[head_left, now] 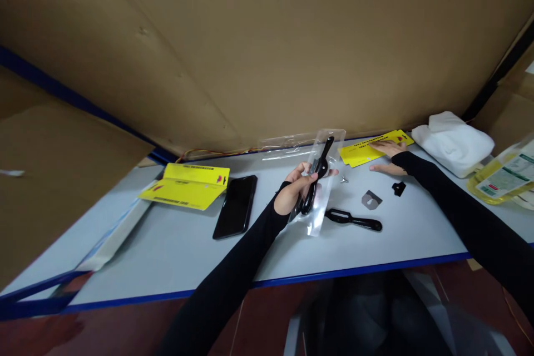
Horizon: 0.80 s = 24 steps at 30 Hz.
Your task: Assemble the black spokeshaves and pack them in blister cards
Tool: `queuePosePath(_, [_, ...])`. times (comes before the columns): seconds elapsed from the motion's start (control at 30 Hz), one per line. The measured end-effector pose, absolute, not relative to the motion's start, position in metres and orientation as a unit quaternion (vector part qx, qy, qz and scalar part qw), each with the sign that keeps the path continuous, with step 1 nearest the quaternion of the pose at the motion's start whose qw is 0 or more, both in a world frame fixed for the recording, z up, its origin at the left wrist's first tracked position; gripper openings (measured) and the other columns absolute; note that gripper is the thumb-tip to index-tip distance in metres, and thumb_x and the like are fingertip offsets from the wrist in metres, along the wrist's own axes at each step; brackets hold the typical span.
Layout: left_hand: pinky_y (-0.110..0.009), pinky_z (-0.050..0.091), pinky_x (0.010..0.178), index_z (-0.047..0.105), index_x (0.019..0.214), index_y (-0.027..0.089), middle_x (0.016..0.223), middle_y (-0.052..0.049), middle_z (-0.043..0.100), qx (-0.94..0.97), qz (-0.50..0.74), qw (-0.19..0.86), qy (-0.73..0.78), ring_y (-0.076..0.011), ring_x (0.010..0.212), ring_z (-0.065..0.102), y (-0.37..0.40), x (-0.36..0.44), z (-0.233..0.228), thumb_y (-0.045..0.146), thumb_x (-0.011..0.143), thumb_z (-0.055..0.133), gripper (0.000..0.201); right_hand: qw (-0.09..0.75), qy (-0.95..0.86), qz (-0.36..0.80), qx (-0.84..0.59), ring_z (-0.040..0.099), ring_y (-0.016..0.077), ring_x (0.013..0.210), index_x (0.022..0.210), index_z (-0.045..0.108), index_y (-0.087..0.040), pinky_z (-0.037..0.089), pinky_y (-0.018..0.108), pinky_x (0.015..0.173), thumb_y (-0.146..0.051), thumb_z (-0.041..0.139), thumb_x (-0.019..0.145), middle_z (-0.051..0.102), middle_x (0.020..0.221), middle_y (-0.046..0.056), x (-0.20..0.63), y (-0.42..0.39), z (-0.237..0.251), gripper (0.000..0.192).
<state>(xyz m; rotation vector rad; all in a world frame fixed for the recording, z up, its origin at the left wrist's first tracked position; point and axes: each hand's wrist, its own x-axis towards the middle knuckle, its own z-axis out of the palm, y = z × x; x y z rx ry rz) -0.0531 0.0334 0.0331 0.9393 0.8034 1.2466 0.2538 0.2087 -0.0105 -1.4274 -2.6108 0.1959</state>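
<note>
In my left hand [295, 188] is a clear plastic blister pack [319, 225] with a black spokeshave [320, 169] inside, tilted upright above the table. The fingers are closed around it. My right hand [389, 157] lies with fingers apart, its fingertips on a yellow backing card [362, 151] at the back of the table. Between the hands are a second black spokeshave body [354, 219], partly behind the pack, a grey metal blade [371, 199], a small black cap plate [399, 188] and small silver screws [344, 179].
Left of the hands lie a black phone [236, 207] and a folded yellow card [187, 184]. A white cloth [454, 144] and a bottle of yellow liquid [504, 175] stand at the right. Cardboard walls [292, 44] rise behind the table [175, 256].
</note>
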Motion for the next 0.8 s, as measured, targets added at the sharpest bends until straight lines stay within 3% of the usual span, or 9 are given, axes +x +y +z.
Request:
queuePosePath(0.17, [-0.026,0.047,0.039,0.047,0.109,0.022,0.109,-0.013,0.081,0.403,0.531,0.656,0.354,-0.0177,0.045,0.066,0.036,-0.055,0.026,0.027,0.082,0.083,0.045,0.116,-0.894,0.047,-0.431,0.053,0.0412,0.137,0.139,0.071,-0.026,0.037,0.06,0.114,-0.071,0.069,0.083,0.066,0.145,0.015,0.252,0.21,-0.012,0.072])
queuePosePath(0.33, [-0.024,0.044,0.039,0.053,0.135,0.014,0.101,-0.014,0.081,0.392,0.53,0.654,0.371,-0.0147,0.044,0.063,0.039,-0.052,0.02,0.023,0.079,0.082,0.064,0.129,-0.887,0.085,-0.435,0.049,0.0388,0.139,0.142,0.068,-0.025,0.04,0.057,0.114,-0.059,0.066,0.087,0.06,0.152,0.014,0.259,0.214,-0.013,0.065])
queuePosePath(0.47, [-0.022,0.039,0.035,0.057,0.141,0.015,0.079,-0.005,0.078,0.403,0.516,0.637,0.408,-0.0135,0.038,0.059,0.039,-0.047,0.018,0.026,0.075,0.087,0.074,0.091,-0.878,0.075,-0.464,0.045,0.0436,0.141,0.145,0.065,-0.029,0.037,0.065,0.113,-0.065,0.068,0.083,0.059,0.152,0.013,0.27,0.227,-0.013,0.071])
queuePosePath(0.53, [-0.02,0.035,0.033,0.058,0.142,0.015,0.058,0.003,0.067,0.42,0.511,0.621,0.421,-0.0134,0.033,0.055,0.038,-0.047,0.018,0.028,0.074,0.088,0.075,0.081,-0.876,0.068,-0.471,0.046,0.0442,0.138,0.141,0.067,-0.03,0.037,0.064,0.112,-0.072,0.071,0.078,0.061,0.149,0.014,0.274,0.231,-0.012,0.076])
queuePosePath(0.6, [-0.02,0.031,0.032,0.058,0.145,0.015,0.049,0.006,0.06,0.436,0.505,0.615,0.421,-0.0137,0.032,0.053,0.037,-0.046,0.019,0.028,0.074,0.088,0.078,0.081,-0.873,0.07,-0.475,0.05,0.0423,0.133,0.136,0.068,-0.029,0.038,0.061,0.111,-0.076,0.072,0.075,0.063,0.144,0.014,0.274,0.231,-0.01,0.077])
queuePosePath(0.73, [-0.024,0.043,0.038,0.047,0.155,0.021,0.083,-0.003,0.077,0.416,0.516,0.636,0.395,-0.0184,0.046,0.066,0.035,-0.042,0.017,0.028,0.073,0.086,0.091,0.093,-0.857,0.042,-0.506,0.052,0.0427,0.126,0.121,0.07,-0.025,0.041,0.059,0.104,-0.08,0.073,0.071,0.067,0.129,0.017,0.269,0.227,-0.002,0.075])
queuePosePath(0.8, [-0.027,0.05,0.045,0.044,0.154,0.02,0.094,-0.006,0.079,0.393,0.532,0.635,0.399,-0.019,0.052,0.069,0.036,-0.041,0.015,0.026,0.072,0.087,0.093,0.113,-0.852,0.017,-0.511,0.053,0.0436,0.123,0.117,0.068,-0.022,0.041,0.06,0.103,-0.081,0.07,0.073,0.067,0.125,0.02,0.266,0.224,0.004,0.074])
